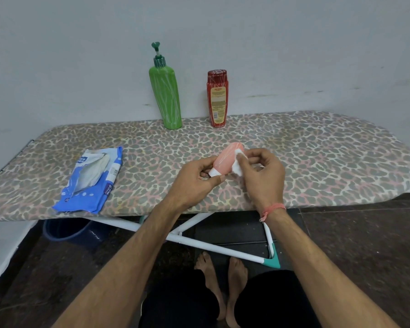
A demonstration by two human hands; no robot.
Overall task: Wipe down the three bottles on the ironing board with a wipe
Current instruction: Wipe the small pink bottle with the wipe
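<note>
A small pink bottle (226,159) with a white cap is held tilted above the ironing board (317,150), cap end toward me. My left hand (197,179) grips it at the cap end. My right hand (263,176) presses a white wipe (238,162) against the bottle's side. A tall green pump bottle (167,98) and a red bottle (217,98) stand upright at the board's far edge against the wall.
A blue wipes packet (90,181) lies open on the board's left part. The board's white legs (199,245) cross below it, with a dark blue bucket (66,230) on the floor at the left. My bare feet show near the legs.
</note>
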